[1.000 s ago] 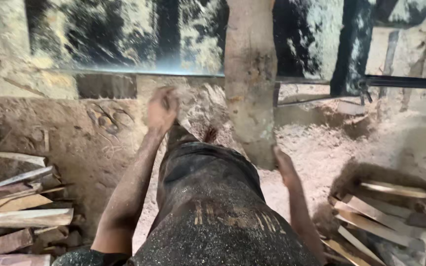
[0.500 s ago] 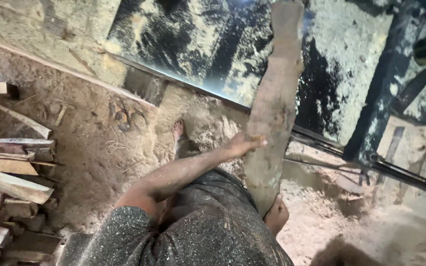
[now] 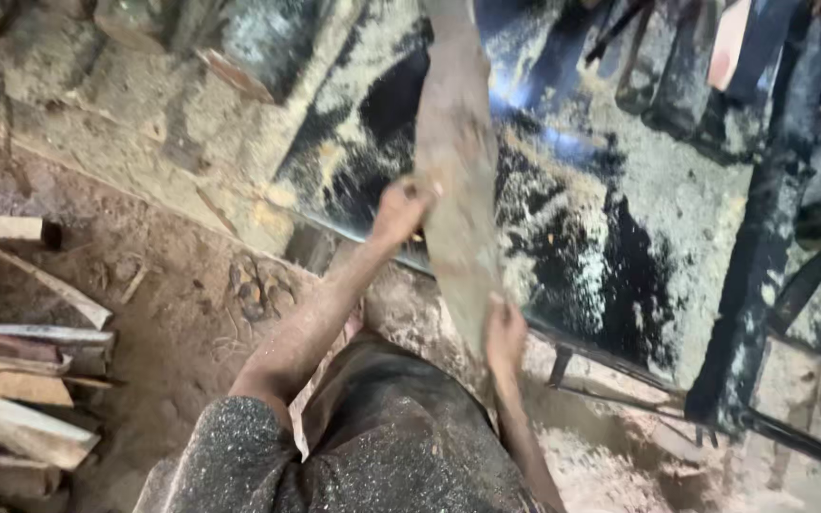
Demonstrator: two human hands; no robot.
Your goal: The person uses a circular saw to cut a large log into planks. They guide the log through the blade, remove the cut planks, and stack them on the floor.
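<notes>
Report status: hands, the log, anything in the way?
Left hand and right hand both grip the log. Log tilted over sawdusty bench. Nothing blocking seen.

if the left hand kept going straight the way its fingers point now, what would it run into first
The left hand already grips the left edge of the rough wooden slab, so it would press straight into that. Behind the slab lies the dark, sawdust-covered machine table, though depth is hard to judge.

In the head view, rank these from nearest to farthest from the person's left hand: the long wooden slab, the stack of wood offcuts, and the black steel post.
1. Long wooden slab: in the left hand, centre of the view; the right hand grips its lower end.
2. Black steel post: off to the right.
3. Stack of wood offcuts: far left edge, lower down.
</notes>
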